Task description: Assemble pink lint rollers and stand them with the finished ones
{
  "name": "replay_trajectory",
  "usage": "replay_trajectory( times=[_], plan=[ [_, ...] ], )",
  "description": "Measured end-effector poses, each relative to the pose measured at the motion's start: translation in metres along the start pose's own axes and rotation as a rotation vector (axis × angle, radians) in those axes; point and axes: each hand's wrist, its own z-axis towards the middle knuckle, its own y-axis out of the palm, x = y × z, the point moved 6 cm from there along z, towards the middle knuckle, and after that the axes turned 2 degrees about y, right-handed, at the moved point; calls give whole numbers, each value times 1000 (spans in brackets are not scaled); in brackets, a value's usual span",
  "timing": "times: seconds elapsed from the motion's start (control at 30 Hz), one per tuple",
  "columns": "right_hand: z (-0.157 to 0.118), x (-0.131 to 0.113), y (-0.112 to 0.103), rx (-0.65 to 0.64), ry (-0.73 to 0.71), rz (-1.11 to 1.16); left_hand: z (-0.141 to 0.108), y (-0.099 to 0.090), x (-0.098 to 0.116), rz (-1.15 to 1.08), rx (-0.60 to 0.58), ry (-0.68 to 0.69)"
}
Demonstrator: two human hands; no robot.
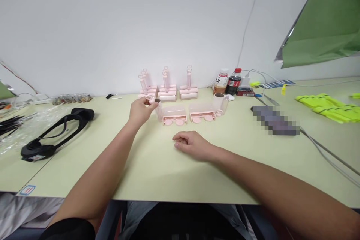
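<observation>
My left hand [140, 112] is closed in a pinch on a small pink handle with a heart-shaped ring [149, 98]; the fingers hide part of it. Right beside the fingertips stands a white sticky roll [159, 110] with a brown core. My right hand [194, 145] rests on the table, fingers loosely curled and apart from the thumb, holding nothing visible. Ahead of it lie two opened pink cases, a left case [174, 116] and a right case [201, 113], with clear lids and round pink discs. Another sticky roll [218, 101] stands by a clear tube-like part [225, 105].
Several assembled pink lint rollers [166, 89] stand along the wall. Behind on the right are a milky drink bottle [221, 81] and a cola bottle [234, 81]. A black strap-like headset [57, 135] lies left. Yellow vests [332, 107] and cables [323, 146] lie right.
</observation>
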Motion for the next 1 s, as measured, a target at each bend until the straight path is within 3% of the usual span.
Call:
replay_trajectory(
  times=[0.13, 0.23, 0.37, 0.73, 1.0],
  plan=[
    [0, -1, 0, 0, 2, -2, -3, -8, -25, -13, -3, -122],
    [0, -1, 0, -1, 3, -11, -12, 11, -52, 125, -147, -206],
    [0, -1, 2, -19, 0, -18, -20, 36, -71, 222, -219, -207],
    [0, -6, 5, -55, -41, -59, -21, 45, -69, 248, -305, -188],
    [-1, -4, 4, -59, -46, -68, -11, 34, -66, 148, -434, -263]
  ],
)
